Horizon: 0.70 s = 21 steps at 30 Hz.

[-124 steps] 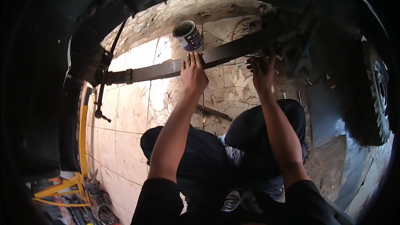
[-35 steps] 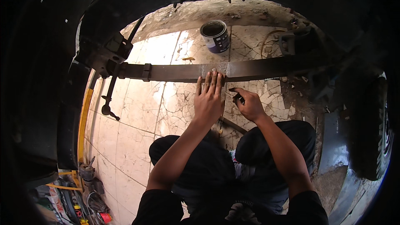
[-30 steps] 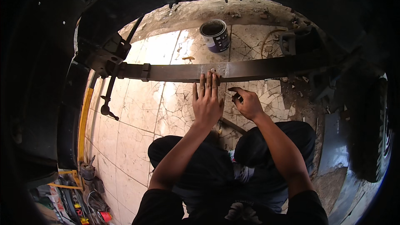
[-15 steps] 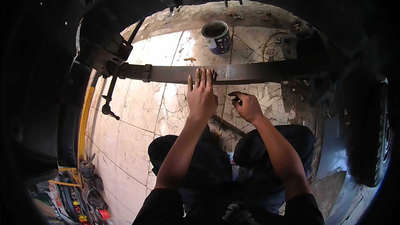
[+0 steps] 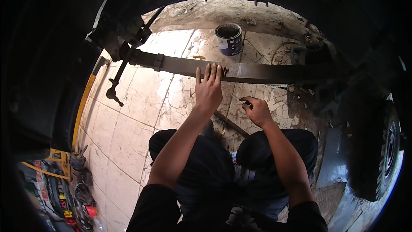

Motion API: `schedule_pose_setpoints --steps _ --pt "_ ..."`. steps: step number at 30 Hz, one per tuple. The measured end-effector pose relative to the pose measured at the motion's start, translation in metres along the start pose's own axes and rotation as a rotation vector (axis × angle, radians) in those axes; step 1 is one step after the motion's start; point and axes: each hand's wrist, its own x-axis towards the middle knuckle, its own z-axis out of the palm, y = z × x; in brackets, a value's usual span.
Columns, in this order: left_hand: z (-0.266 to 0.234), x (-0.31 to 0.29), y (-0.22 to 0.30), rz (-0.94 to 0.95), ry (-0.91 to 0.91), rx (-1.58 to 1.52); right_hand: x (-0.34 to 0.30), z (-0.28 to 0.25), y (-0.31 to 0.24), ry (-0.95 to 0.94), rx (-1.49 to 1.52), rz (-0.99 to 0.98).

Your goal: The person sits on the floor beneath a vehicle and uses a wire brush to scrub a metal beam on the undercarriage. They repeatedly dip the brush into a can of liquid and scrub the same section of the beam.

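Note:
A long dark leaf spring point(image 5: 274, 71) runs across in front of me, beneath the dark underside of a vehicle. My left hand point(image 5: 209, 90) lies on its middle part, fingers stretched forward over the top face, close to a rough pale patch. Nearer to me, apart from the spring, my right hand point(image 5: 259, 111) hangs in the air. Its fingers are half bent with blackened tips; thumb and forefinger stand apart, and I see nothing held between them. A clamp band point(image 5: 159, 62) wraps the spring at left.
Beyond the spring an open paint can point(image 5: 228, 45) stands on cracked tiles. A long-handled brush point(image 5: 231, 124) lies by my knees. At left hang a rod with a ball-jointed end point(image 5: 112, 92) and a yellow bar point(image 5: 83, 107). Tools point(image 5: 71, 202) lie lower left; a tyre point(image 5: 388, 150) stands right.
The view has shifted and tilted a little. My left hand stays flat on the spring, and my right hand remains raised near it with almost the same finger bend.

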Motion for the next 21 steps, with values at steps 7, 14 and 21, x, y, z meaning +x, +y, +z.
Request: schedule_pose_setpoints --steps 7,14,21 --pt "-0.006 0.033 -0.014 -0.044 -0.131 -0.048 -0.005 0.006 0.002 -0.056 -0.075 0.022" --pt "-0.006 -0.01 0.005 -0.083 -0.064 -0.089 -0.015 -0.001 -0.007 -0.052 -0.047 0.025" --pt "0.003 0.033 -0.005 -0.162 -0.051 -0.144 -0.011 0.01 -0.01 -0.142 -0.068 0.0"
